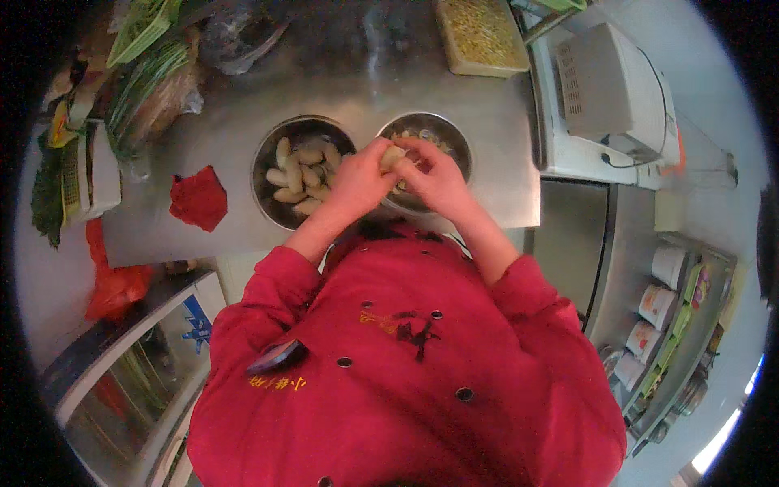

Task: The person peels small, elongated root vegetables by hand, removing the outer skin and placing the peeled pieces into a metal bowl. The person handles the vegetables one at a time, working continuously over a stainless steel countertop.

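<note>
My left hand is closed around a pale, elongated piece of food, perhaps a root or tuber; its kind is not clear. My right hand touches the same piece from the other side, its thumb and fingertips on it. Both hands are over the near edge of a round metal bowl that holds small pale scraps. Beside it on the left, a second metal bowl contains several similar pale, oblong pieces. My hands and forearms hide parts of both bowls.
On the steel table lies a red cloth, left of the bowls. Long green vegetables and plastic bags lie at the back left. A tub of yellowish food stands at the back right, near a white appliance.
</note>
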The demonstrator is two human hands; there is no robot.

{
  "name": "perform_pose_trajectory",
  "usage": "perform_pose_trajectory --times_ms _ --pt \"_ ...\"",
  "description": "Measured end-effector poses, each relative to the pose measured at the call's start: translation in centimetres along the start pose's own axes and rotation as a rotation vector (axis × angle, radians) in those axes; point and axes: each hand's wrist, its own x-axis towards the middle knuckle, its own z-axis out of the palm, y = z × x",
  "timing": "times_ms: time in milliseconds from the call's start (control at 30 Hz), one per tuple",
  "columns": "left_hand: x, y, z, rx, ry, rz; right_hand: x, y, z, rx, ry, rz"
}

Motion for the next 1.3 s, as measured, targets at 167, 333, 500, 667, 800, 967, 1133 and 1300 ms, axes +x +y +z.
perform_pose_trajectory --times_ms 167,333,500,667,800,967,1133,1300 --pt "-0.6 2.1 2.6 -0.24 0.146 0.253 -1.8 0.8 -3.3 0.205 0.121 -0.016" --pt "-0.3 3.9 2.4 -0.338 -0.031 0.123 -3.2 1.7 -4.5 0.558 0.083 0.0" --pt "-0.1 5.3 3.4 -0.367 0.004 0.141 -3.7 1.6 -5.8 0.511 0.099 -0.002" --pt "-0.1 5.5 3.4 -0.725 -0.146 0.036 -3.8 2.8 -7.3 0.727 0.041 0.059" --pt "0.1 5.0 3.8 -0.953 -0.175 -0.087 -3.8 2.3 -7.2 0.8 0.063 0.079" --pt "-0.4 5.4 5.8 -1.007 -0.029 -0.219 -3.2 1.3 -6.0 0.324 0.131 -0.04" --pt "-0.6 2.2 6.0 -0.569 -0.057 -0.148 -3.2 1.0 -6.1 -0.047 0.104 -0.085" --pt "-0.7 4.8 3.8 -0.877 -0.004 -0.157 -3.3 0.1 -5.3 -0.121 0.06 -0.076"
